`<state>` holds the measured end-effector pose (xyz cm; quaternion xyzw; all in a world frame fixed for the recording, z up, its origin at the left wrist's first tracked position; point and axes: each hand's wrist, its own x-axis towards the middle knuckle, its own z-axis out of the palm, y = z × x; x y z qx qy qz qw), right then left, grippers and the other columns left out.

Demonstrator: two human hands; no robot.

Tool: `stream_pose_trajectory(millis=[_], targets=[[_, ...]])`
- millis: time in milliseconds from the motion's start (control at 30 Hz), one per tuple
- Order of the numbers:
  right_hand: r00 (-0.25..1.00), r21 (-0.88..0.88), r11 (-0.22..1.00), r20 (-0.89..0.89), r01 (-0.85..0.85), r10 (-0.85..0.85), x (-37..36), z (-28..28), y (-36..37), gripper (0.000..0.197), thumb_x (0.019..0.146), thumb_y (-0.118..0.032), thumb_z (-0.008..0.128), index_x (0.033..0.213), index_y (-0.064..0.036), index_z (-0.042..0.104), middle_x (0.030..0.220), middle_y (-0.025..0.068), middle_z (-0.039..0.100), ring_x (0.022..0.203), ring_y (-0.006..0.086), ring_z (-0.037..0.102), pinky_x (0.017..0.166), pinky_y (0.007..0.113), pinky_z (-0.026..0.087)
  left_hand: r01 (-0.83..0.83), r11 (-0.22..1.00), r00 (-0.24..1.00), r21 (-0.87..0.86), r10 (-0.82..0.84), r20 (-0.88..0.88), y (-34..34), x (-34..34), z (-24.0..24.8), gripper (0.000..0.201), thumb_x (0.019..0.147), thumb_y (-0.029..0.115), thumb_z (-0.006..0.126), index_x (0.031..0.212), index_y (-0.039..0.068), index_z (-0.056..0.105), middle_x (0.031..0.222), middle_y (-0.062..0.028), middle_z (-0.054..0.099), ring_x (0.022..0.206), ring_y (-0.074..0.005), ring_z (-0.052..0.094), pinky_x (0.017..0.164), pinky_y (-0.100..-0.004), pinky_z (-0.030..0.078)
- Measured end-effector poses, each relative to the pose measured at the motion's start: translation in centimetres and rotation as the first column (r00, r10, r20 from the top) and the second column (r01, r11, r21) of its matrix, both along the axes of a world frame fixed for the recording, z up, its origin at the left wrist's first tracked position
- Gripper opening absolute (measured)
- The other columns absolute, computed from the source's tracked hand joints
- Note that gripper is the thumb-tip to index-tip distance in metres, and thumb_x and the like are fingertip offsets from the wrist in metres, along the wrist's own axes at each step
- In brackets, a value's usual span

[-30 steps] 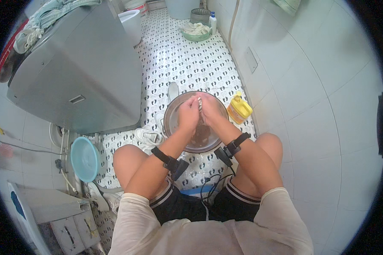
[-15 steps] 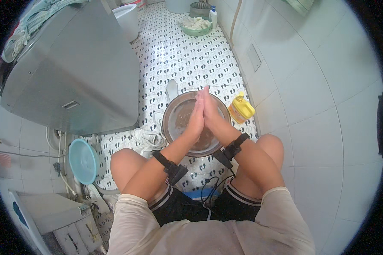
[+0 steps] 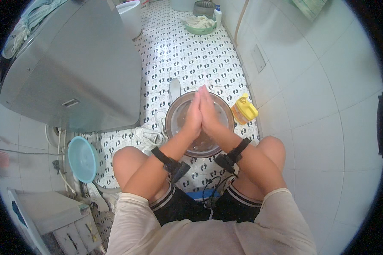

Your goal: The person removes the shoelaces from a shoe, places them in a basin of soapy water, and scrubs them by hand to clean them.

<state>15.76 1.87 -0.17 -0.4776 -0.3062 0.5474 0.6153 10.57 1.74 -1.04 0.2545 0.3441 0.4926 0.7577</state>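
Observation:
My left hand (image 3: 192,117) and my right hand (image 3: 207,111) are pressed palm to palm, their straight fingers pointing away from me. They are above a round basin with a brown rim (image 3: 168,123), which stands on the floor between my knees. Cloudy brownish water (image 3: 180,115) shows inside it. Nothing is visible between the palms, though their inner faces are hidden. Just right of the basin stands a yellow jug (image 3: 245,111) with a handle and a cap. A pale shoe insole (image 3: 174,89) lies by its far left side, and white sneakers (image 3: 150,136) sit to the left.
A large grey appliance (image 3: 81,72) fills the left, with cloths on top. Below it is a light blue basin (image 3: 82,160) beside pipes. The tiled wall (image 3: 306,97) runs along the right. Farther off are a green basin (image 3: 201,31) holding white cloth and a pump bottle (image 3: 217,18).
The whole view has shifted slightly. My hands stay pressed together, with the fingertips a little farther left over the basin. The other things keep their places.

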Motion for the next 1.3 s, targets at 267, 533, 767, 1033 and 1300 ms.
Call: stream_pose_trajectory(millis=[267, 533, 767, 1033, 1300], targets=[[0.993, 0.069, 0.997, 0.119, 0.015, -0.023, 2.1, -0.5, 2.8, 0.06, 0.091, -0.037, 0.041, 0.126, 0.0111, 0.031, 0.123, 0.0221, 0.043, 0.113, 0.0235, 0.043, 0.094, 0.03, 0.032, 0.085, 0.995, 0.994, 0.06, -0.089, 0.068, -0.5, 0.3, -0.5, 0.055, 0.092, 0.045, 0.03, 0.129, 0.005, 0.035, 0.127, -0.0077, 0.042, 0.116, -0.0178, 0.04, 0.097, -0.0319, 0.03], [0.982, 0.083, 0.996, 0.19, -0.028, 0.012, -1.6, -2.1, 0.6, 0.051, 0.091, -0.033, 0.04, 0.125, 0.0052, 0.034, 0.109, 0.0178, 0.05, 0.098, 0.0209, 0.049, 0.084, 0.031, 0.038, -0.03, 0.999, 0.991, -0.024, 0.033, 0.127, 0.7, -1.2, -0.4, 0.057, 0.091, 0.047, 0.031, 0.127, 0.004, 0.038, 0.119, -0.0061, 0.048, 0.108, -0.0164, 0.046, 0.093, -0.0302, 0.034], [0.983, -0.119, 0.991, -0.168, 0.055, -0.075, 2.4, -2.7, 2.8, 0.032, 0.092, -0.034, 0.04, 0.088, -0.004, 0.049, 0.069, -0.0003, 0.044, 0.061, 0.009, 0.043, 0.055, 0.028, 0.037, 0.162, 0.978, 0.986, 0.132, -0.166, 0.014, -0.9, 0.1, 0.2, 0.055, 0.093, 0.045, 0.023, 0.131, 0.006, 0.035, 0.129, -0.0072, 0.042, 0.117, -0.018, 0.039, 0.098, -0.0329, 0.029], [0.962, -0.061, 0.991, 0.253, 0.119, -0.1, -1.0, -3.4, 1.6, 0.046, 0.092, -0.033, 0.038, 0.119, 0.0041, 0.041, 0.111, 0.0187, 0.051, 0.102, 0.0232, 0.049, 0.09, 0.034, 0.036, 0.052, 0.995, 0.996, -0.087, -0.046, 0.075, 0.5, -0.9, -1.1, 0.05, 0.092, 0.045, 0.03, 0.124, 0.008, 0.042, 0.122, -0.0083, 0.046, 0.11, -0.0189, 0.043, 0.094, -0.0312, 0.032], [0.996, -0.111, 0.992, 0.066, 0.059, -0.052, -0.4, -5.1, 1.8, 0.044, 0.093, -0.033, 0.035, 0.116, 0.0028, 0.045, 0.112, 0.0149, 0.051, 0.102, 0.0208, 0.048, 0.087, 0.034, 0.037, 0.076, 0.985, 0.995, -0.157, -0.064, 0.078, 0.4, -0.4, 0.1, 0.05, 0.092, 0.044, 0.031, 0.124, 0.008, 0.043, 0.116, -0.0061, 0.05, 0.105, -0.0179, 0.047, 0.091, -0.0311, 0.036]])
